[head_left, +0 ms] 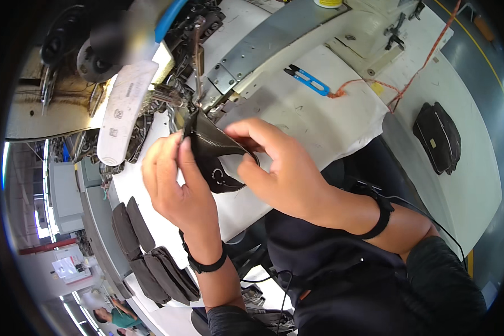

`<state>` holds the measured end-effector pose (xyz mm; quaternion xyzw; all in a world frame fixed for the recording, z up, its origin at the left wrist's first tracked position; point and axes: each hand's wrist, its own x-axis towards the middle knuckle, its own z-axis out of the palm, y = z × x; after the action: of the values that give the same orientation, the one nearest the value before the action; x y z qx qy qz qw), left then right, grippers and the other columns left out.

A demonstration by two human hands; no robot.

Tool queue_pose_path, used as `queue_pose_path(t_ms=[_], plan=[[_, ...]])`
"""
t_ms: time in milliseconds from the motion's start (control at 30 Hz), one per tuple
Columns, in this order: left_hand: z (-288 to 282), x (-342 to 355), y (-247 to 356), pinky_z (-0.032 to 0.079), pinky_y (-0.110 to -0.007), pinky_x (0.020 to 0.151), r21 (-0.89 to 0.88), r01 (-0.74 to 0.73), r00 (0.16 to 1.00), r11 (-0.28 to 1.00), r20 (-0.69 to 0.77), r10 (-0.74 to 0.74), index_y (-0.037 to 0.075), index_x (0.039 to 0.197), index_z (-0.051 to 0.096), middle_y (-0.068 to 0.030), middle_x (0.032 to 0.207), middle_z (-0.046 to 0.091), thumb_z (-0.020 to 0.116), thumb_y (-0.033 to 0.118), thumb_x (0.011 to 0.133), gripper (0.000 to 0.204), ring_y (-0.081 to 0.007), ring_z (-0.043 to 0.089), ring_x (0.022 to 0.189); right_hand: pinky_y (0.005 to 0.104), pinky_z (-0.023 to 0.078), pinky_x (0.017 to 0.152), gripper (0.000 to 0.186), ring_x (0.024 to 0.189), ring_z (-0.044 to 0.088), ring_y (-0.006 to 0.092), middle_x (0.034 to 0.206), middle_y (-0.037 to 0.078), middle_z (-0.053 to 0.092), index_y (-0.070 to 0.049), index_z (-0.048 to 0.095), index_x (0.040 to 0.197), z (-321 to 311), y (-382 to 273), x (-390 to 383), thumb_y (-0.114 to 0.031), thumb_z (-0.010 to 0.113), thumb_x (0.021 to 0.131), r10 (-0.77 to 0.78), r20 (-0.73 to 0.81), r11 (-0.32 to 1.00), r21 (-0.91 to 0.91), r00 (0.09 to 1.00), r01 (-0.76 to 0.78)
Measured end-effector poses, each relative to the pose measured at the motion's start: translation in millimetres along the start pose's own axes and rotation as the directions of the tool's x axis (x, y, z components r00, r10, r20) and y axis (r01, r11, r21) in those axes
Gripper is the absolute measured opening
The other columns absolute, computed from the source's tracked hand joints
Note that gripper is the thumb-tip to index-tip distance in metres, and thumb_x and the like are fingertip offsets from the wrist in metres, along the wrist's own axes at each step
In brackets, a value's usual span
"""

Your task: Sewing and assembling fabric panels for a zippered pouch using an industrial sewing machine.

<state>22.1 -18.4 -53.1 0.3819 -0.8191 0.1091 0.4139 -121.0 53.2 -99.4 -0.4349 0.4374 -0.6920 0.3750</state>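
Both my hands hold a dark fabric piece (pixel 210 144) with a zipper-like ribbed strip across it and a white curved mark on its lower flap. My left hand (pixel 176 182) pinches its left edge between thumb and fingers. On the other side, my right hand (pixel 285 173) grips the right edge, with its fingertips partly hidden by the cloth. The upper corner of the piece reaches the sewing machine's needle area (pixel 193 103); whether it lies under the presser foot cannot be made out.
Blue thread snips (pixel 301 77) lie on the white work surface, tied to an orange cord (pixel 397 96). Dark fabric pieces (pixel 171 274) are stacked at the lower left, and another dark bundle (pixel 438 139) rests at the right. A pale machine cover (pixel 126 115) stands at the upper left.
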Motion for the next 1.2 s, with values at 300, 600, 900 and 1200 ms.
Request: queue_pose_path(t_ms=[300, 600, 900, 1200], plan=[[-11.8, 46.1, -56.3, 0.059, -0.040, 0.082, -0.052, -0.581, 0.809, 0.812, 0.077, 0.583, -0.002, 0.114, 0.073, -0.0161, 0.105, 0.072, 0.075, -0.007, 0.092, 0.023, -0.0318, 0.071, 0.094, 0.0257, 0.051, 0.076, 0.027, 0.085, 0.060, 0.0084, 0.098, 0.003, 0.066, 0.003, 0.064, 0.123, -13.9, -29.9, 4.2, -0.002, 0.068, 0.096, 0.161, 0.263, 0.983, 0.040, 0.951, -0.178], [-40.9, 101.5, -38.5, 0.057, -0.033, 0.074, -0.353, -0.627, 0.545, 0.695, 0.439, 0.714, -0.002, 0.116, 0.078, -0.0129, 0.100, 0.070, 0.079, -0.011, 0.077, 0.040, -0.0253, 0.070, 0.085, 0.0194, 0.036, 0.058, 0.022, 0.069, 0.045, -0.0024, 0.079, -0.008, 0.058, 0.000, 0.062, 0.124, 13.0, -19.4, 16.0, -0.010, 0.068, 0.105, 0.232, 0.088, 0.928, 0.279, 0.969, -0.247], [-40.0, 97.4, -32.0, 0.056, -0.032, 0.073, -0.398, -0.473, 0.618, 0.787, 0.487, 0.617, -0.003, 0.113, 0.077, -0.0128, 0.097, 0.069, 0.076, -0.011, 0.080, 0.034, -0.0248, 0.069, 0.082, 0.0230, 0.040, 0.059, 0.029, 0.067, 0.049, 0.0018, 0.075, -0.002, 0.063, 0.006, 0.064, 0.123, 11.5, -16.8, 20.9, -0.012, 0.071, 0.101, 0.269, 0.076, 0.913, 0.298, 0.960, -0.279], [-35.7, 87.3, -33.0, 0.056, -0.032, 0.072, -0.285, -0.495, 0.687, 0.821, 0.450, 0.570, -0.003, 0.111, 0.077, -0.0138, 0.098, 0.071, 0.075, -0.008, 0.088, 0.024, -0.0251, 0.070, 0.082, 0.0224, 0.040, 0.057, 0.017, 0.066, 0.049, 0.0005, 0.076, -0.002, 0.064, 0.003, 0.065, 0.111, 15.1, -18.2, 29.1, -0.010, 0.069, 0.101, 0.290, 0.052, 0.904, 0.314, 0.956, -0.291]])
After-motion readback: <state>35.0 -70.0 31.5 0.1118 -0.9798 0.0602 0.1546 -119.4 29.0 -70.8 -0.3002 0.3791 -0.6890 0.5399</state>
